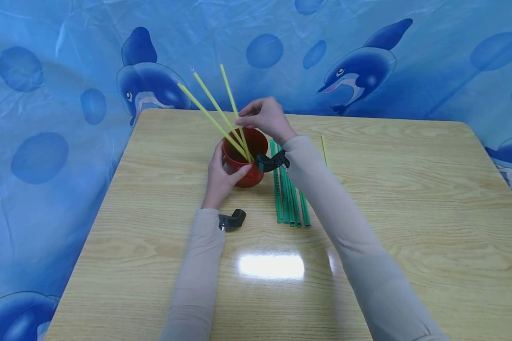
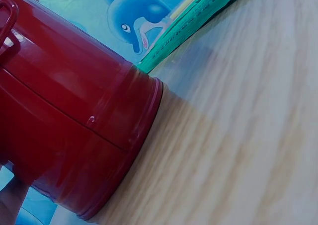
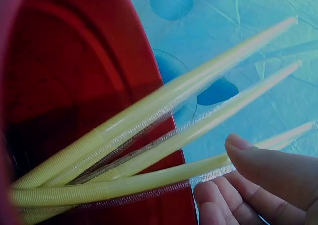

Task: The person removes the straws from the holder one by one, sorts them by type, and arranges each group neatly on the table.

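A red bucket-like cup (image 1: 251, 177) with a small side handle stands on the table, and my left hand (image 1: 220, 179) grips it, thumb on the near side and fingers round the left. Three yellow drinking straws in clear wrappers lean out of it to the upper left, their ribbed bends down inside. My right hand (image 1: 266, 117) is above the rim and pinches the rightmost yellow straw (image 1: 228, 87) between thumb and fingers. In the right wrist view that straw (image 3: 164, 178) runs behind the thumb; the other two straws (image 3: 198, 93) fan out beside it.
Several green-wrapped straws (image 1: 287, 199) lie side by side just right of the cup. Another yellow straw (image 1: 324, 148) lies farther right, partly hidden by the right forearm. A blue dolphin-print sheet (image 1: 264, 85) hangs beyond the wooden table's (image 1: 409, 199) far edge.
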A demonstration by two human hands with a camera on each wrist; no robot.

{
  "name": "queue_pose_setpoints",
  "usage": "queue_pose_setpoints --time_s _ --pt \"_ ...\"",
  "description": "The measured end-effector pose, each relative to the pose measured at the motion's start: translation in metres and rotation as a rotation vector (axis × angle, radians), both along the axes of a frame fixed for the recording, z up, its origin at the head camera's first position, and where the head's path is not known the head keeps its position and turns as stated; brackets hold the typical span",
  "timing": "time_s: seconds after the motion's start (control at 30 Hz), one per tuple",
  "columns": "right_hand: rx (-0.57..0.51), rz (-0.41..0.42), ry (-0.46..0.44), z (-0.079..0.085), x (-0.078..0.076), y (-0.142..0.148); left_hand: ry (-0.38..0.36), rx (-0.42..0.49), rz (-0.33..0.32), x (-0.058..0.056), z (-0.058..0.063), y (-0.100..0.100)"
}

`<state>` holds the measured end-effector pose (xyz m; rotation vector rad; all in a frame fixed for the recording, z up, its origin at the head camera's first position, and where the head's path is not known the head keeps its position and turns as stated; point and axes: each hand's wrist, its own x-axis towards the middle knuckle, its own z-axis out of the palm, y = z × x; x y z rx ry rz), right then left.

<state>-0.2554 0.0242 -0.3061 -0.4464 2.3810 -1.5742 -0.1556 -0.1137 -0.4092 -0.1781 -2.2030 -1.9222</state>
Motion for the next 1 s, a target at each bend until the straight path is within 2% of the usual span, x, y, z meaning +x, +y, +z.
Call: queue_pose_setpoints --time_s 0.23,0.4,0.7,1.0 --pt "0.055 -0.015 0.053 0.002 0.004 -0.003 -0.031 -0.003 -0.011 -0.001 0.001 -0.001" --pt "0.056 -0.014 0.08 0.001 0.005 -0.003 -0.013 -0.001 -0.005 0.001 -0.001 -0.001" --pt "-0.036 -0.034 0.081 0.0 0.005 0.011 0.012 0.0 0.0 0.0 -0.002 0.001" --pt "-0.19 -0.082 0.078 0.013 0.009 0.033 -0.013 -0.002 -0.004 0.002 0.002 0.001"
